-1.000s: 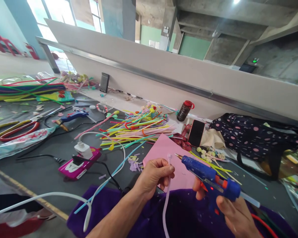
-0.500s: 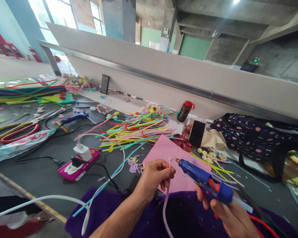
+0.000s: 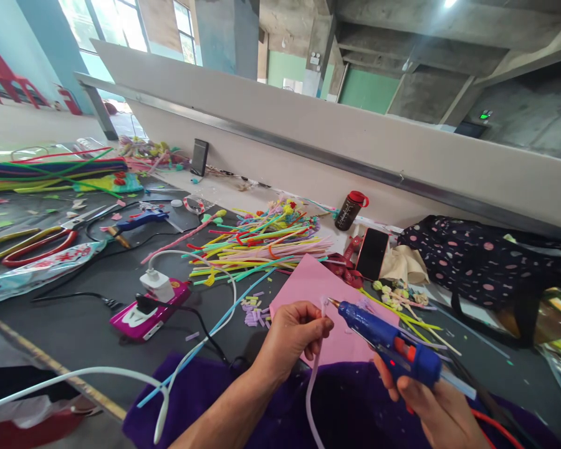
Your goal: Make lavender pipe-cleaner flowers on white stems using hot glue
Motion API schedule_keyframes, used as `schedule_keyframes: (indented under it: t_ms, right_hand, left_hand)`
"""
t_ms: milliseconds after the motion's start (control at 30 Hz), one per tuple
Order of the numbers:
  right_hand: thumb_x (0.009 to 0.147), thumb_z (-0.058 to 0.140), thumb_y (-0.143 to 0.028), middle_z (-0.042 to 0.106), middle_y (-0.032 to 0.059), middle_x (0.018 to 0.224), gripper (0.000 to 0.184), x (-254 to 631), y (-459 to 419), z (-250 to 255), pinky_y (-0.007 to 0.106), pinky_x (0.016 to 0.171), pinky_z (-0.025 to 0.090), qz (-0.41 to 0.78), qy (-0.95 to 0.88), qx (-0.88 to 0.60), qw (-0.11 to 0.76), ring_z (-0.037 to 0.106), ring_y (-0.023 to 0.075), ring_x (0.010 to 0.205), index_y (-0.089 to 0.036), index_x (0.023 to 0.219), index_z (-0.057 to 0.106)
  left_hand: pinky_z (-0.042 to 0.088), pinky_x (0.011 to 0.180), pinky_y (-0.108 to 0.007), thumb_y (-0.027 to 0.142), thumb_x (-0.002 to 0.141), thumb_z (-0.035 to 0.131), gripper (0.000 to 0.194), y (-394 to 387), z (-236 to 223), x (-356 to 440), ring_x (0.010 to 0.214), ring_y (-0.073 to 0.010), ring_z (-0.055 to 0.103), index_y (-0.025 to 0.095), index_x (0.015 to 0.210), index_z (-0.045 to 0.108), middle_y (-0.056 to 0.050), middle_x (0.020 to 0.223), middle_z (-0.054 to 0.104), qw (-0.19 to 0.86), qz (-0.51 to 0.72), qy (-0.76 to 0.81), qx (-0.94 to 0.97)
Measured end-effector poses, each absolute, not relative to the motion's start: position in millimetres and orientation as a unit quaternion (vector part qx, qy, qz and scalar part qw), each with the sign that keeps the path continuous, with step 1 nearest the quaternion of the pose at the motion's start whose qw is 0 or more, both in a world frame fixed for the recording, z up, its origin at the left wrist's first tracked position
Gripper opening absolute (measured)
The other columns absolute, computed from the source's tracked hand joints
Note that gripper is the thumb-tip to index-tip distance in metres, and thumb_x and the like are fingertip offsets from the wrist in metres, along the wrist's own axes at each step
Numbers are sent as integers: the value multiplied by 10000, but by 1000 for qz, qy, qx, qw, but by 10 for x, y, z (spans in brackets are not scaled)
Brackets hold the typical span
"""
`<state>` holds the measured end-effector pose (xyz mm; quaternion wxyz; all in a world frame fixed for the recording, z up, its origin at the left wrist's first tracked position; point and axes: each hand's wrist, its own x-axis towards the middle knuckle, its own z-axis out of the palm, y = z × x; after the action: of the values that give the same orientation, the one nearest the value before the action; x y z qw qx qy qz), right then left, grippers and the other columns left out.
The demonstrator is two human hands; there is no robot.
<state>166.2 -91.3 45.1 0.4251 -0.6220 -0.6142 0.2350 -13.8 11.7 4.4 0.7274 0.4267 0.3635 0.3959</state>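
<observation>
Between the thumb and fingers of my left hand [image 3: 297,333] is a pale lilac pipe cleaner [image 3: 312,393], its long end hanging down toward my lap. My right hand [image 3: 430,402] is wrapped round the handle of a blue hot glue gun [image 3: 388,340], which has a small red light lit and a clear glue stick [image 3: 458,385] poking out at the back. The gun's metal nozzle points left at the pipe cleaner's top end; whether they touch is hard to make out. Below both hands lies a pink sheet [image 3: 303,280], and beside it a small pile of cut lilac pieces [image 3: 256,315].
Bundled colourful pipe cleaners [image 3: 262,246] lie beyond the sheet. A pink power strip [image 3: 152,315] with cords sits left, near scissors [image 3: 56,240] and another glue gun [image 3: 140,221]. A phone [image 3: 373,254], a red-lidded bottle [image 3: 350,210] and a patterned bag [image 3: 486,255] stand at the back right.
The view has shifted slightly. Both hands keep nearly the same pose, with the glue gun's nozzle still at the top of the pipe cleaner.
</observation>
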Motion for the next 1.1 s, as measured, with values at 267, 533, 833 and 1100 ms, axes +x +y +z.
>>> schedule_keyframes:
  t_ms: [267,533,833,1100]
  right_hand:
    - [785,491,-593,639,50,632,452,1663,-892,457,297,575,454,230,-633,-614,412,583,201,598,-185,702,669]
    - [783,479,-603,618,33,605,455,1655,-908,450,281,559,443,206,-637,-628,397,565,199,613,-198,734,679]
    - [813,468,-563,575,17,582,421,1672,-901,439,247,461,390,224,-653,-613,383,493,156,506,-198,742,666]
    - [798,465,-594,621,44,634,453,1649,-898,493,267,498,438,252,-648,-603,390,550,186,572,-185,719,643]
  left_hand:
    - [340,326,-137,291,667,691,215,115,40,-139,317,-46,437,140,613,547,35,428,526,724,397,364,431]
    - [341,333,-138,283,658,695,207,108,54,-144,329,-46,431,137,611,555,36,422,520,720,401,366,432]
    - [341,340,-142,302,639,709,228,122,83,-153,335,-44,437,135,610,556,31,451,537,726,401,367,422]
    - [336,340,-140,317,658,696,232,115,74,-166,343,-39,434,132,622,560,20,491,560,721,410,361,426]
